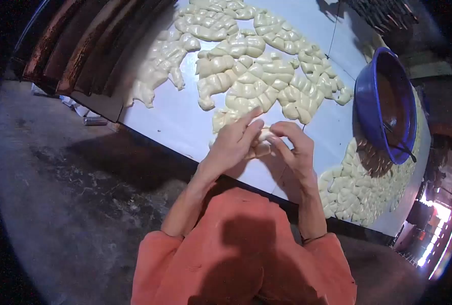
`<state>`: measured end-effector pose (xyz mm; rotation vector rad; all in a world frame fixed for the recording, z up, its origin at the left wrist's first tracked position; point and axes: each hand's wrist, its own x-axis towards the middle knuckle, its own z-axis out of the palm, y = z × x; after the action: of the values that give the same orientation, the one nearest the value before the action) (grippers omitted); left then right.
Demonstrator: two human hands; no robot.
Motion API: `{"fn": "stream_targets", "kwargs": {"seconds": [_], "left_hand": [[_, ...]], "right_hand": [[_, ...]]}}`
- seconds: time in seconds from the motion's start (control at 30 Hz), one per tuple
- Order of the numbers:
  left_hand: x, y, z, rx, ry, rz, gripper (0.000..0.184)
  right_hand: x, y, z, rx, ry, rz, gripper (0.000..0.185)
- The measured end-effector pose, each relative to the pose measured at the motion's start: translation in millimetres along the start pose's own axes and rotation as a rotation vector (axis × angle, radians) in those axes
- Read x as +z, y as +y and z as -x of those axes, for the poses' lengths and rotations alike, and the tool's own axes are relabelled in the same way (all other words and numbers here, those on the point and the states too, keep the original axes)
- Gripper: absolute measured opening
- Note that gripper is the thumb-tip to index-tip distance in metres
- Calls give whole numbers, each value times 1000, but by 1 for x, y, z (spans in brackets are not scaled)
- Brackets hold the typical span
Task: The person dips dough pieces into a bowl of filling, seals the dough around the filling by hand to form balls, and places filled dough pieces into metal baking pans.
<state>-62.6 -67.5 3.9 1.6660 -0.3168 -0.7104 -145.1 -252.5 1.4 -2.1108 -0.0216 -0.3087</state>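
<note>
White tabletop (175,119), pale glossy lumps (259,81)

From where I stand, the tabletop runs slantwise above a grey, stained floor (83,218), and glare comes through a bright opening (438,216) at the far right. Long dark slabs (91,43), rusty brown and curved, lie in a row at the left end. A deep blue basin (369,99), its inside brownish, stands to the right with a dark handle (403,149) poking up.

The lumps are smooth, puffy and cushion-like, crowded into irregular sheets; smaller, flatter pieces (338,195) overlap like scales below the basin.

At the near edge, before the person's orange shirt (231,223), sits a creased pale piece (259,150). The left hand (232,142) reaches over it, fingers extended; the right hand (298,147) bends thumb and forefinger towards its edge. I cannot tell whether either grips it.
</note>
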Motion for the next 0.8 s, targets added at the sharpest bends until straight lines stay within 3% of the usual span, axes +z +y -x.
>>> {"fn": "stream_targets", "kwargs": {"seconds": [0.03, 0.07, 0.1, 0.17, 0.27, 0.4, 0.5, 0.63, 0.67, 0.73, 0.8], "left_hand": [[-1, 0, 5, 22, 75, -192, 43], [-1, -7, 9, 151, 153, -277, 53], [-5, -6, 13, 149, 149, -276, 53], [-13, -1, 20, 371, 28, -731, 57], [-3, -19, 17, 456, -15, -813, 58], [-5, -34, 18, 496, -9, -821, 48], [-2, -36, 16, 486, -36, -845, 49], [-7, -31, 18, 485, -78, -848, 70], [-13, -27, 23, 530, -62, -856, 78], [-29, -19, 37, 521, -28, -912, 94], [-46, -22, 53, 425, 17, -913, 92]], "right_hand": [[1, 1, 4, 4, 0, -1, 26], [3, 2, 7, 235, 45, -209, 24], [4, 5, 11, 466, 89, -416, 22], [8, 16, 13, 508, 54, -387, 21], [11, -2, 7, 341, -164, 60, 28], [-4, -8, 5, 294, -288, 160, 34], [-4, -6, 9, 126, -377, 148, 45], [-5, -2, 7, 149, -476, 210, 50], [-7, 9, 11, 36, -468, 315, 64], [-8, 4, 10, -22, -395, 354, 72], [-8, 7, 7, -101, -346, 412, 91]]}}
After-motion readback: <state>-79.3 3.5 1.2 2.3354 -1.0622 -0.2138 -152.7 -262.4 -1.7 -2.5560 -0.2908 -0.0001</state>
